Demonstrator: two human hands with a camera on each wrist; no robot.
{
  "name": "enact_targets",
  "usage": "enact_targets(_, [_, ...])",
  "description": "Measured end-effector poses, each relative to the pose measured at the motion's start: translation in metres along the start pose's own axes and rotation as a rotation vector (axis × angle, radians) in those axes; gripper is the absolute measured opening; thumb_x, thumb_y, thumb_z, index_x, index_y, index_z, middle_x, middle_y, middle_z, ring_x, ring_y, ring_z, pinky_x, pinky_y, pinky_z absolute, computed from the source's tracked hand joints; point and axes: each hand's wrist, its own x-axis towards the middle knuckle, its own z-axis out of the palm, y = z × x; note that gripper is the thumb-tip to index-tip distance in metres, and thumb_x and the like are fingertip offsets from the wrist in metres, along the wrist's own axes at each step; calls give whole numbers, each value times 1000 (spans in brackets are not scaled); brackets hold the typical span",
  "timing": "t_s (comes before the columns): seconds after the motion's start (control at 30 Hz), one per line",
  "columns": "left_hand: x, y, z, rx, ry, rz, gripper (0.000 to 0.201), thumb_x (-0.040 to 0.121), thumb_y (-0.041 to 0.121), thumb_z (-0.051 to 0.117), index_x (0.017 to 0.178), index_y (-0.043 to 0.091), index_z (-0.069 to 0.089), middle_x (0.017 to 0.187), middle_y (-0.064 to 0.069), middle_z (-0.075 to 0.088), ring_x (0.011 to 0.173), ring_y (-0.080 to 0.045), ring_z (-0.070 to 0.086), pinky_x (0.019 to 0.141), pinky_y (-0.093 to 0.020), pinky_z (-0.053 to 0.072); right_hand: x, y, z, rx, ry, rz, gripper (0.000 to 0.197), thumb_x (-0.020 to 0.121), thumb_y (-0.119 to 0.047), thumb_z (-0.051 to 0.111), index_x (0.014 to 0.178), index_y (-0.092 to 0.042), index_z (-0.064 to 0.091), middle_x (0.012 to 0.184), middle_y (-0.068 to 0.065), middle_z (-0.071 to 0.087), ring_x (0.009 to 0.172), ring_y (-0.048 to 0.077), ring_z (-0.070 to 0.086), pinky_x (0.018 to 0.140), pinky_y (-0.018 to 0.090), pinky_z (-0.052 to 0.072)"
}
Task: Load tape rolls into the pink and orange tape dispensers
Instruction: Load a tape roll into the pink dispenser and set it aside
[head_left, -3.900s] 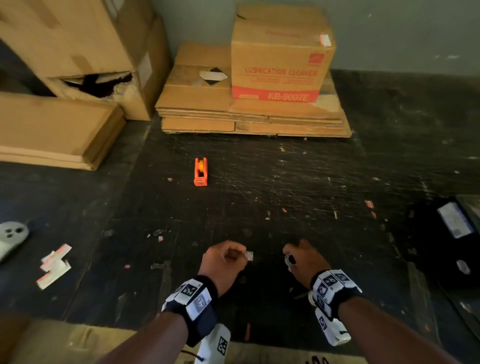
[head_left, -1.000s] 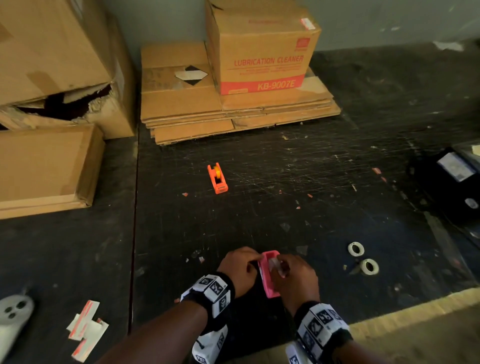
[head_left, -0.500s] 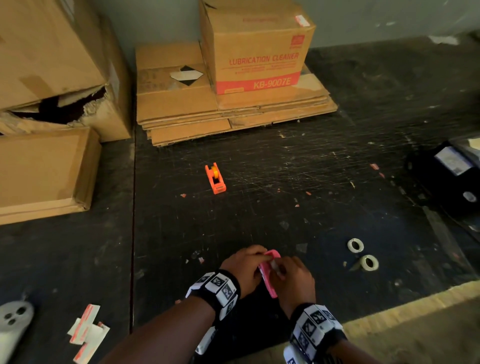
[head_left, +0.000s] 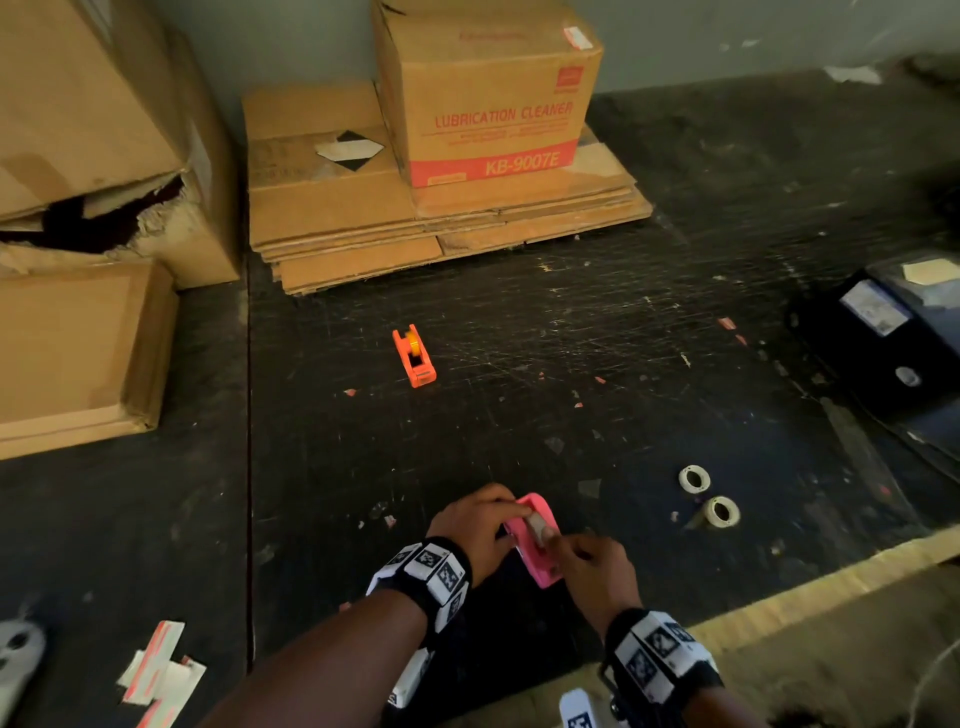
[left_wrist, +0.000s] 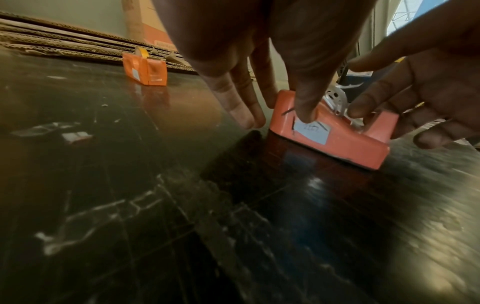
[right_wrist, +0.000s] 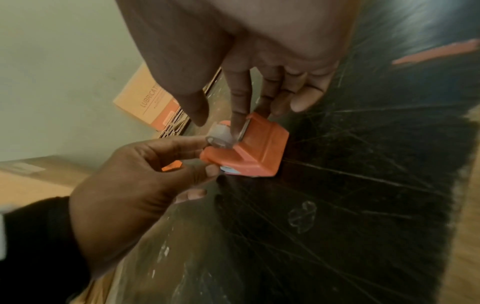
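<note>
The pink tape dispenser (head_left: 537, 558) stands on the black mat near its front edge. My left hand (head_left: 506, 514) pinches its sides from the left, seen close in the left wrist view (left_wrist: 272, 107). A clear tape roll (right_wrist: 219, 134) sits in the pink dispenser's (right_wrist: 246, 152) slot. My right hand (right_wrist: 218, 123) is on it, index fingertip pressing the roll and thumb just beside it. The orange dispenser (head_left: 414, 356) stands farther back on the mat with a yellow roll in it, apart from both hands.
Two loose tape rolls (head_left: 694, 478) (head_left: 722, 512) lie on the mat to the right of my hands. Flattened cardboard and a "Lubrication Cleaner" box (head_left: 488, 98) are stacked at the back, more boxes (head_left: 78, 338) at the left, and a black device (head_left: 883, 338) at the right.
My right hand has slid back toward the near end of the pink dispenser, uncovering the roll in its slot. My left hand keeps its hold; the orange dispenser has not moved.
</note>
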Motion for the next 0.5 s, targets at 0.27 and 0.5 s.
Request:
enact_targets(0.27, [0, 0, 2, -11, 29, -4, 40, 91, 36, 64, 131, 39, 59, 138, 16, 51, 123, -12, 55, 103, -38, 49, 7, 4, -6, -23, -64, 8, 21, 88, -32, 70, 73, -19, 78, 74, 5, 76, 64, 15, 66, 61, 29, 50])
enact_targets(0.5, [3, -3, 2, -13, 22, 3, 40, 91, 33, 65, 130, 37, 60, 137, 16, 52, 121, -11, 57, 103, -38, 49, 0, 30, -12, -55, -142, 78, 21, 89, -32, 71, 75, -17, 76, 61, -4, 63, 57, 10, 55, 57, 26, 43])
